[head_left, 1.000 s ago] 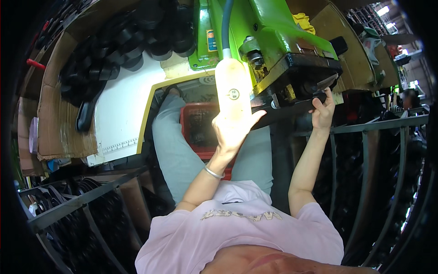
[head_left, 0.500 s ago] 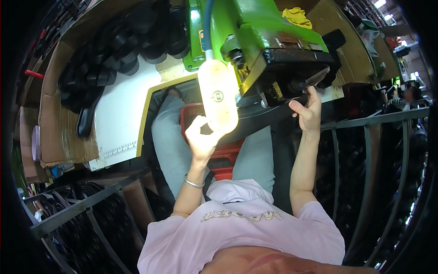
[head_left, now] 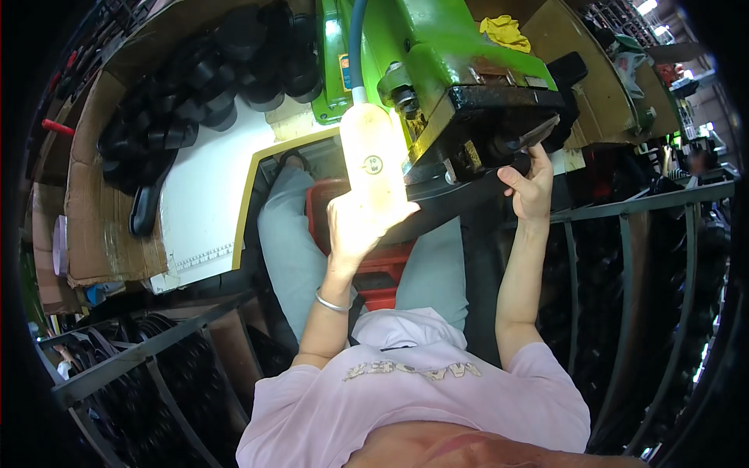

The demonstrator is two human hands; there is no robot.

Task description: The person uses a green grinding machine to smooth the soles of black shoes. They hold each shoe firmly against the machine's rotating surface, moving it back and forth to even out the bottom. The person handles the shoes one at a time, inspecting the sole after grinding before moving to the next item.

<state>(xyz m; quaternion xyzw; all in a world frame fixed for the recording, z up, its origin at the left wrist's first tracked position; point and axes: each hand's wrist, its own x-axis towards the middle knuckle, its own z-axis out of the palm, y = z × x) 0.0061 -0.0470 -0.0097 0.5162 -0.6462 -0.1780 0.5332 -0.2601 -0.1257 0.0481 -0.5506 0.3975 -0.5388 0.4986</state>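
Note:
In front of me is a green machine (head_left: 445, 58) with a dark, worn head (head_left: 499, 105). A bright oval lamp (head_left: 373, 144) hangs from a blue-grey flexible arm. My left hand (head_left: 359, 230) is at the lamp's lower end, its thumb pointing right; glare washes out the other fingers, and I cannot tell whether it grips the lamp. My right hand (head_left: 532, 191) is raised under the right side of the machine head. Its fingers curl up against a dark, glossy piece (head_left: 538, 134) there, whose kind and fingertip contact are partly hidden.
A cardboard box (head_left: 97, 234) on the left holds several black shoe-heel-like pieces (head_left: 195, 86). Beside it lies a white board (head_left: 199, 207) with a ruler edge. A yellow cloth (head_left: 505, 33) lies behind the machine. Metal rack rails (head_left: 647, 204) stand on both sides; a red stool (head_left: 378, 269) is between my legs.
My left hand has turned from a pinch beside the lamp's lower end to lie across that end, thumb out to the right. The right hand has shifted only slightly.

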